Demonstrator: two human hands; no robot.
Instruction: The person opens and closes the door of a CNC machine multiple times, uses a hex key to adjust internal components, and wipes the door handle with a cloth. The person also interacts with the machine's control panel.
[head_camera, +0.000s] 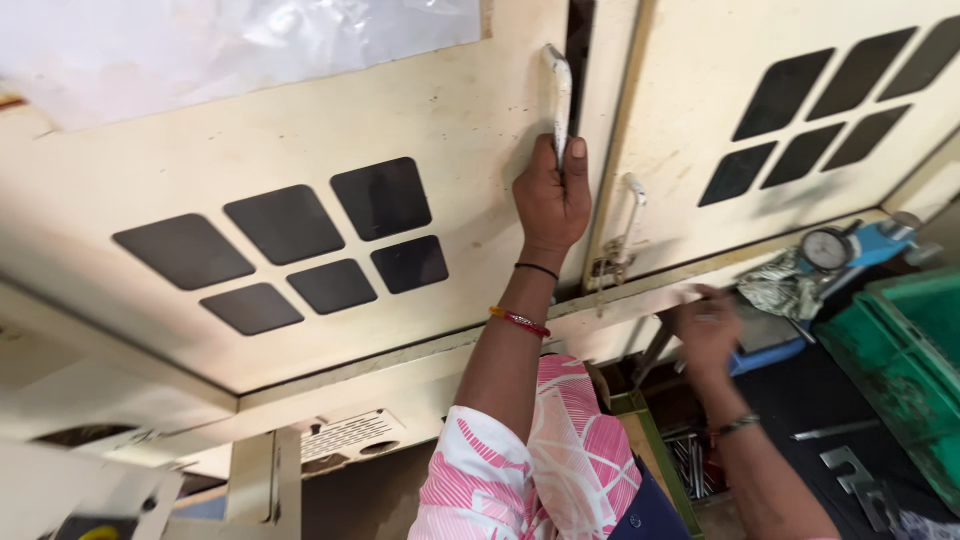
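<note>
A cream cabinet door (300, 170) with dark diamond panes fills the left. The left hand (552, 195) is wrapped tight around its white bar handle (560, 95) at the door's right edge. Further right, the right hand (705, 325) is blurred near a crumpled cloth (790, 285); its grip cannot be told. A green crate (900, 360) sits far right.

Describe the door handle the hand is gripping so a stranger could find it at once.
Start at the big cream left door with six dark diamond panes. Along its right edge, by the dark gap between the doors, runs a pale upright handle, gripped by the left hand. The neighbouring door's handle sits lower and untouched.
</note>
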